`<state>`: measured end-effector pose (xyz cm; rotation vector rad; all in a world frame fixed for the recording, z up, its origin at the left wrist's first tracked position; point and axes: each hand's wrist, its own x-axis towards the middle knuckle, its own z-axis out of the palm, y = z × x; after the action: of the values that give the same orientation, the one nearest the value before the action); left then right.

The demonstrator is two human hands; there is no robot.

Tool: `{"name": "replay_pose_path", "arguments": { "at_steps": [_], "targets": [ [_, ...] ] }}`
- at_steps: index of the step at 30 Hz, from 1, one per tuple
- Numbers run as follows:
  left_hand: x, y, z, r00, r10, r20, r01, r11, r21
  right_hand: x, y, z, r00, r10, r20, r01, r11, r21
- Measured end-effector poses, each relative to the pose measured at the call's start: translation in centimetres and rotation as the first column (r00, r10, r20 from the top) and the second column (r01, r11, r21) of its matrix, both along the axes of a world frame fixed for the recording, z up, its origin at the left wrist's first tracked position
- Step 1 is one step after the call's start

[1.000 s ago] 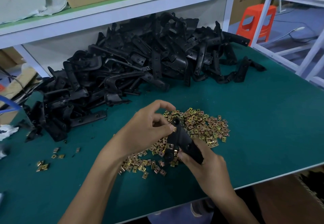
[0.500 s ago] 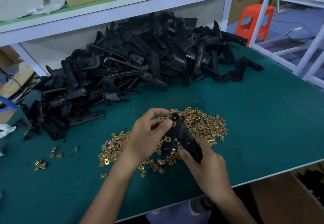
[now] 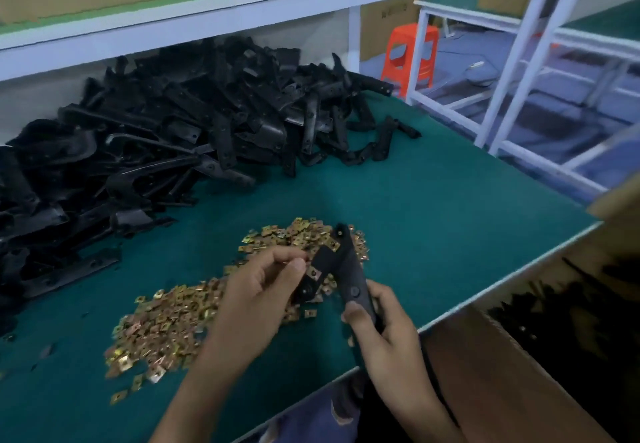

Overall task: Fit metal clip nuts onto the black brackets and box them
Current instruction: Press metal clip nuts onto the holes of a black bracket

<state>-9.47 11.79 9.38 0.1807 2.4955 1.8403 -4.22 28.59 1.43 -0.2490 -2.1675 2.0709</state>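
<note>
While R hand (image 3: 384, 331) grips it, bracket (image 3: 349, 269) points away (tilted left, prob.).

Works bare-armed, both forearms reaching in from the lower edge over the counter (image 3: 450, 217). Grips the lower end of a black bracket (image 3: 349, 269) in the right hand (image 3: 384, 331), thumb pressed flat on its front face, remaining fingers wrapped behind it. Pinches the bracket's left edge between thumb and forefinger of the left hand (image 3: 263, 290), other fingers curled loosely toward the palm, back of the hand turned to the camera. Angles the left forearm in from lower centre, the right from lower right. Brings the hands close together over the counter's near side, apart from each other, joined only through the bracket. Motion blur across the left fingertips.
</note>
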Motion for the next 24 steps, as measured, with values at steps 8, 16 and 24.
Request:
{"name": "replay_pose_path", "arguments": {
  "at_steps": [8, 16, 24],
  "targets": [
    [1.4, 7.3, -3.1, 0.955, -0.278, 0.109, 0.272, 0.960, 0.062, 6.8, 11.4, -1.2, 0.879, -0.450, 0.157, 0.468, 0.878, -0.101],
    [3.3, 12.1, -3.6, 0.904, -0.404, 0.136, 0.407, 0.913, 0.007, 10.8, 25.7, -1.8, 0.649, -0.691, 0.319, 0.736, 0.676, -0.033],
    [2.8, 7.3, -3.5, 0.921, -0.311, 0.233, 0.330, 0.943, -0.047, 7.4, 22.0, -3.2, 0.825, -0.550, 0.128, 0.474, 0.798, 0.372]
  ]
}}
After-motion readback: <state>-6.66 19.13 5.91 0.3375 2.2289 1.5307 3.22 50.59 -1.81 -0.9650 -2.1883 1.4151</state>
